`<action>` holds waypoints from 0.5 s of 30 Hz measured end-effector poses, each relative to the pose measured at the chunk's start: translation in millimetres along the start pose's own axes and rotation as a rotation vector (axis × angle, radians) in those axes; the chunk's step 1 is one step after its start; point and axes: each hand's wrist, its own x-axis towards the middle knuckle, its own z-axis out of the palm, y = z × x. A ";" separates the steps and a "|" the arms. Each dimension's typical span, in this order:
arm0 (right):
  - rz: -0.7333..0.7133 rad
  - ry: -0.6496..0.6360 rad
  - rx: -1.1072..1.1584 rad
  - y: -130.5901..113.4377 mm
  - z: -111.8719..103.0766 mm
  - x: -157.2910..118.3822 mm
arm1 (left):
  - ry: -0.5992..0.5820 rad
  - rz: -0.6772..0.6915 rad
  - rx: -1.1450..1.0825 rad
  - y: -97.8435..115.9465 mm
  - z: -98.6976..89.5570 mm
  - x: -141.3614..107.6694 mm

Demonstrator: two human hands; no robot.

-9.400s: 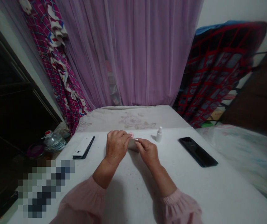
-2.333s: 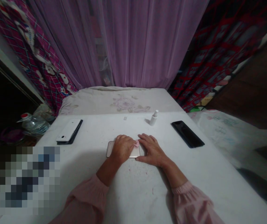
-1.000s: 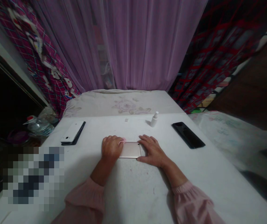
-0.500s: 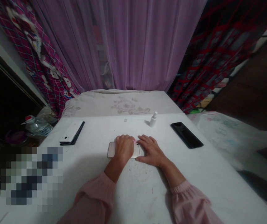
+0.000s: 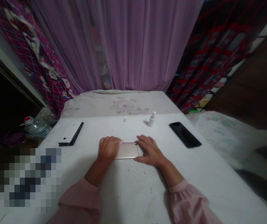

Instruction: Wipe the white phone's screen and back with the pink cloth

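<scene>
A pale gold smartphone (image 5: 128, 150) lies back side up on the white-covered table, its camera at the upper right corner. My left hand (image 5: 108, 147) is closed over the phone's left end, pressing down a pink cloth (image 5: 120, 141) of which only a small edge shows by the thumb. At the other end, my right hand (image 5: 150, 150) grips the phone, with the thumb at the near edge and fingers at the far edge. Beyond the hands stands a small white spray bottle (image 5: 151, 120).
A white phone (image 5: 69, 132) rests on a dark one at the left. On the right lies a black phone (image 5: 185, 134). A tiny pale square (image 5: 124, 120) sits farther back. Beside the table at left is a water jug (image 5: 36, 127). Purple curtains (image 5: 135, 46) hang behind.
My left hand has slid left along the phone with the pink cloth, uncovering the middle of the phone's back. My right hand holds nearly the same place.
</scene>
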 end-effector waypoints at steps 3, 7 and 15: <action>-0.010 0.007 0.001 0.3 -0.1 -0.1 | 0.033 -0.030 -0.016 -14.7 1.0 -6.7; 0.000 -0.027 -0.019 -0.1 -0.4 0.4 | 0.075 -0.049 -0.060 -20.0 11.1 -8.3; 0.009 0.011 -0.016 -1.7 5.0 2.1 | 0.068 -0.018 -0.101 -17.3 16.6 11.8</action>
